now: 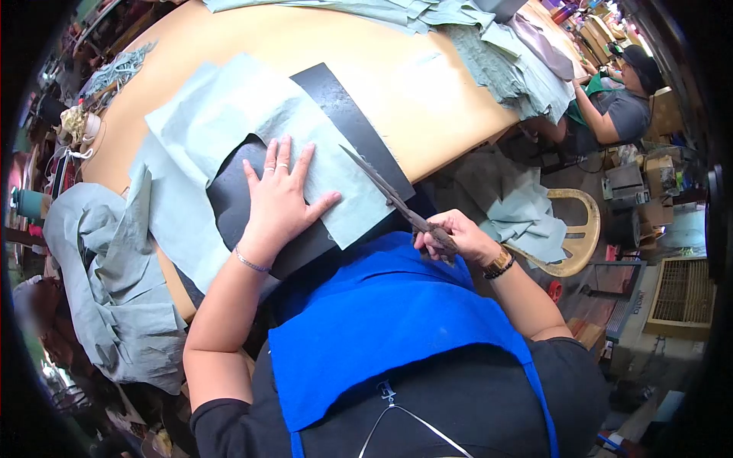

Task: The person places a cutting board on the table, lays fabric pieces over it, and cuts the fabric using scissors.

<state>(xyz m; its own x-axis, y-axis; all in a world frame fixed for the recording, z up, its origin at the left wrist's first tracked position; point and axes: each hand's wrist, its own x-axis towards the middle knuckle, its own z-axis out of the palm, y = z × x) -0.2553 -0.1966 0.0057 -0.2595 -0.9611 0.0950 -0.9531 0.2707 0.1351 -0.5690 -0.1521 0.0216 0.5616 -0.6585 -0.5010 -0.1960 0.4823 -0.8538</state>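
My left hand (281, 192) lies with fingers spread, partly on a pale green fabric piece (229, 99) and partly on the black board (336, 99) beneath it. A curved opening in the fabric exposes the dark surface around my palm. My right hand (456, 237) grips a pair of dark scissors (397, 202) by the handles, which are wrapped in something brownish. Their blades point up and left, over the right edge of the fabric and the board. Whether the blades are fully together is hard to make out.
The tan table (321, 38) extends ahead. Stacked green fabric (504, 72) lies at its far right edge. More cloth (114, 290) drapes off the left side. A chair (584, 229) with fabric on it stands at right; another person (622, 99) sits beyond.
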